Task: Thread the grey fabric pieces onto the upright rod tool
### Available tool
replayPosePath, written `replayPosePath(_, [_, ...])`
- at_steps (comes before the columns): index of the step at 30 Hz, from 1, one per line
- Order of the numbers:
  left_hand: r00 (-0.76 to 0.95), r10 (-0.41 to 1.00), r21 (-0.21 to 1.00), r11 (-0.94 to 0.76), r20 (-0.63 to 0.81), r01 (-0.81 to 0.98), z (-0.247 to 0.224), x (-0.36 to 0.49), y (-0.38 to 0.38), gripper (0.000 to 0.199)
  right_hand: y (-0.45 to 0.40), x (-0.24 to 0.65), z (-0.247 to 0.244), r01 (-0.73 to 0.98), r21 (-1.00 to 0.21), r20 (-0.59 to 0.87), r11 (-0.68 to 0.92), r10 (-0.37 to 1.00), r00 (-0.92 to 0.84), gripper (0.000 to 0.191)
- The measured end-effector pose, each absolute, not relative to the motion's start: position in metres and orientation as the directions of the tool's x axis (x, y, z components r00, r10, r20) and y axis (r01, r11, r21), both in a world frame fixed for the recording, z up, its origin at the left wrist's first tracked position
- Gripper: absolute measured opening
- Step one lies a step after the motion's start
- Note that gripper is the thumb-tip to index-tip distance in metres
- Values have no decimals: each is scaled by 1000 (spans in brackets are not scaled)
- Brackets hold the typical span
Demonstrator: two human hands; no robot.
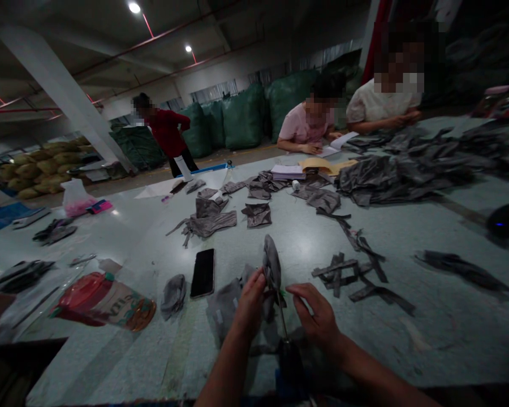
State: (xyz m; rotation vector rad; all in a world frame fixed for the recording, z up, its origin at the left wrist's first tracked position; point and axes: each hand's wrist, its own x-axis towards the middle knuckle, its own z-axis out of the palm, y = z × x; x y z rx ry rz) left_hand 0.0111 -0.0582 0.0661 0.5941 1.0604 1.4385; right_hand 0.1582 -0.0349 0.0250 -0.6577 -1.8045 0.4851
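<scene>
A thin metal rod (283, 316) rises from a dark base (290, 357) at the table's front edge. A narrow grey fabric piece (272, 261) sits over its upper end. My left hand (251, 297) is closed on the lower left side of that fabric piece. Right of the rod, my right hand (318, 316) holds its fingers apart, the fingertips close to a small green bit beside the rod. I see nothing held in it. More grey fabric (224, 305) lies under and behind my left hand, partly hidden by it.
Left of my hands lie a phone (203, 273), a crumpled grey piece (173, 297) and a plastic jar with a red lid (106, 299). Dark fabric strips (343, 271) lie on the right. Beyond are fabric heaps (390, 175), papers (287, 172) and two people seated; another person stands behind.
</scene>
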Motion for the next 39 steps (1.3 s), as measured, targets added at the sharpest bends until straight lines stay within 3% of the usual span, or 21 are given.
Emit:
replayPosePath(4, [-210,954,873,91,-215,-480,79,6,-41,40,-30,157,34,233,-602,736,764,644,-210,27])
replayPosePath(10, [-110,985,876,65,-133,-478,79,23,-13,38,-26,139,40,219,-585,751,781,624,-216,32])
replayPosePath(15, [-206,971,853,-6,-119,-522,69,38,-14,37,-31,134,34,173,-592,756,787,617,-219,32])
replayPosePath(26, [-213,961,947,104,-173,-303,37,32,-77,36,-60,155,12,92,-621,718,778,612,-332,24])
replayPosePath(32, [-230,963,905,33,-143,-425,58,13,-42,44,-21,151,45,186,-813,525,552,832,-177,19])
replayPosePath(36, [-104,972,840,127,-212,-528,65,17,-1,51,3,135,62,56,-902,421,429,900,-116,24])
replayPosePath(39, [-168,973,852,47,-157,-522,69,21,17,42,15,123,68,18,-914,401,405,910,-105,26])
